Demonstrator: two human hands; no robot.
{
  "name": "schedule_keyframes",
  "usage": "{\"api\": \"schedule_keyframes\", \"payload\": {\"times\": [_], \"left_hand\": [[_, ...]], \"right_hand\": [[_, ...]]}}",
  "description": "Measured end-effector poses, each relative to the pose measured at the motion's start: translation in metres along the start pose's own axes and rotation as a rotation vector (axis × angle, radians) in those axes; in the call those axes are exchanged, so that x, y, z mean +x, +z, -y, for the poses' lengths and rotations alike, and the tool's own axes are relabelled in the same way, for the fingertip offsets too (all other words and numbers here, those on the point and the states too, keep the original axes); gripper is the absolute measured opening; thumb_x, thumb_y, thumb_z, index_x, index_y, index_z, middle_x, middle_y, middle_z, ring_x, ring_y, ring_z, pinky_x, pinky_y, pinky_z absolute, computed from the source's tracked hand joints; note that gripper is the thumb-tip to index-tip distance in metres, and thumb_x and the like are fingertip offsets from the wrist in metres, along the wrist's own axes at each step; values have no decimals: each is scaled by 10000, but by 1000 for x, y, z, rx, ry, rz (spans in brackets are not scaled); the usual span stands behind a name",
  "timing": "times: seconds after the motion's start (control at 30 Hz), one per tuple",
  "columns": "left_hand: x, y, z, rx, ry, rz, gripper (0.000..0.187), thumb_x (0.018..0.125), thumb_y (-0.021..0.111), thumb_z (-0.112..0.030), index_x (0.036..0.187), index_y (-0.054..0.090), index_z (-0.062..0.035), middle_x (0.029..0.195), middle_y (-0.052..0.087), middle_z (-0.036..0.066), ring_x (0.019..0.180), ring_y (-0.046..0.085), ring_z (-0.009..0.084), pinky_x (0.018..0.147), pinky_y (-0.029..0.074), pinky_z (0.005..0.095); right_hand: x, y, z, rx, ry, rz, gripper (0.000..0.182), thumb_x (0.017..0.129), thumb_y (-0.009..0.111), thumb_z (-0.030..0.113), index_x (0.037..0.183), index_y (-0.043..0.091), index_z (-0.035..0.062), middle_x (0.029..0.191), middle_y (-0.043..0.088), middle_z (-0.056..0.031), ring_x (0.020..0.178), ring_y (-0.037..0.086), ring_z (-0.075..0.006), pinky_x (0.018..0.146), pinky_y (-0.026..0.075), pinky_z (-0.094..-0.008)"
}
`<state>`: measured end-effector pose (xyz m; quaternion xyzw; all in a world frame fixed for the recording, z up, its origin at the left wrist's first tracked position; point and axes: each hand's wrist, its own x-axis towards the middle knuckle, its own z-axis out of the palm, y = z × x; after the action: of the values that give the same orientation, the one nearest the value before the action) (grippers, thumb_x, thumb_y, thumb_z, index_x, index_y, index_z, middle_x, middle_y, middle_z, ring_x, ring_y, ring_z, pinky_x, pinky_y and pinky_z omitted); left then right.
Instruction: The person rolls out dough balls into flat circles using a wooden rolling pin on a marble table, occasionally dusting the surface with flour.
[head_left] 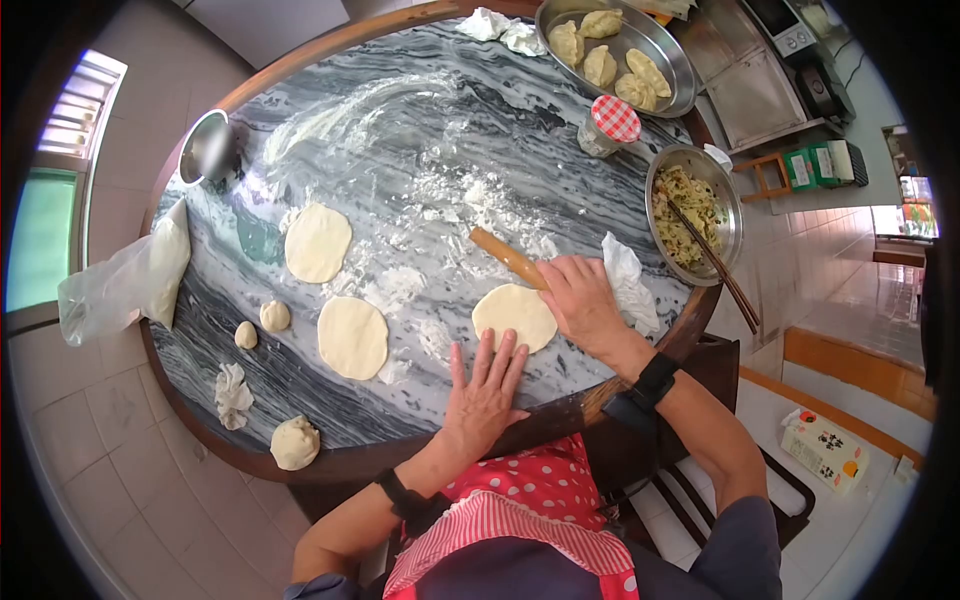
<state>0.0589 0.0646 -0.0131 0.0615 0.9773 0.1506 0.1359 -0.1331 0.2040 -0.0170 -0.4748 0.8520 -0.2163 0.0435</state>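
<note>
My right hand (580, 300) is closed round one end of a wooden rolling pin (503, 254), whose other end points up and left over the floured marble. Just below the pin lies a flat round of dough (515, 315). My left hand (485, 390) is flat with its fingers spread, the fingertips on the lower edge of that round. To the left rest two more rounds, a lower one (352, 338) and an upper one (318, 243). Small dough pieces (274, 316) sit further left, and a larger lump (295, 443) is at the table's lower edge.
A bowl of filling (686, 215) with chopsticks (722, 262) stands at right. Behind it are a lidded jar (609, 126) and a tray (680, 75) of dumplings. A metal bowl (207, 147) and flour bag (165, 265) are at left. Crumpled tissue (628, 280) lies beside my right hand.
</note>
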Motion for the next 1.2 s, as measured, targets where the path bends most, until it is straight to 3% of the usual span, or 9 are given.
{"api": "schedule_keyframes", "payload": {"times": [0.37,0.43,0.57,0.73,0.83,0.87,0.9,1.0,1.2], "left_hand": [[-2,2,-5,10,-27,3,1069,711,763,-576,1548,315,-83,1624,236,149,1507,176,401,1133,150,726],[-3,6,-7,0,-28,-1,1075,712,762,-578,1549,310,-78,1625,233,149,1507,175,401,1132,149,728],[-3,6,-9,-21,-33,-5,1068,722,749,-590,1545,316,-64,1614,251,149,1509,171,396,1133,141,732],[-4,9,-10,-5,-30,29,1029,747,725,-603,1533,341,-60,1598,277,150,1509,166,397,1122,130,751],[-3,12,-13,11,-57,150,1004,760,714,-606,1523,357,-60,1592,285,148,1506,163,408,1111,125,766],[-4,15,-13,-5,-52,134,996,763,711,-607,1519,364,-59,1591,286,153,1505,162,413,1108,126,769],[-4,17,-11,-21,-49,117,987,766,708,-607,1514,371,-58,1589,287,157,1504,160,419,1105,127,771],[-3,8,-13,-18,-49,102,1008,759,715,-608,1523,360,-55,1602,263,169,1505,154,424,1106,147,763],[1,1,-16,10,-70,103,1070,724,740,-618,1547,330,-72,1644,192,146,1518,129,399,1105,184,749]], "right_hand": [[8,0,-7,66,60,-4,426,819,645,43,1232,552,-14,1121,559,-155,1059,552,-339,914,419,-447],[6,-11,8,-28,-146,-17,400,825,611,89,1210,547,2,1115,556,-137,1070,543,-312,908,425,-437],[-18,3,31,-20,-242,107,404,803,626,103,1190,560,8,1147,557,-134,1097,546,-318,946,426,-427],[-18,20,60,49,-22,-57,331,848,646,174,1122,596,-6,1355,512,-166,1316,464,-349,1091,346,-551],[-3,46,71,-47,-45,-21,298,883,634,196,1095,612,-13,1477,433,-178,1412,381,-373,1138,269,-623],[1,49,72,-87,-58,29,388,895,627,204,1228,594,9,1549,367,-175,1466,307,-377,1149,238,-650],[8,52,68,-81,-57,34,388,895,627,204,1228,594,9,1549,367,-175,1466,307,-377,1149,238,-650],[33,52,51,-148,-116,-36,697,896,651,224,1529,377,126,1610,263,-194,1496,216,-413,1161,152,-675],[97,46,6,-202,-60,-66,721,932,621,273,1569,299,175,1648,131,-187,1524,97,-410,1150,74,-719]]}}
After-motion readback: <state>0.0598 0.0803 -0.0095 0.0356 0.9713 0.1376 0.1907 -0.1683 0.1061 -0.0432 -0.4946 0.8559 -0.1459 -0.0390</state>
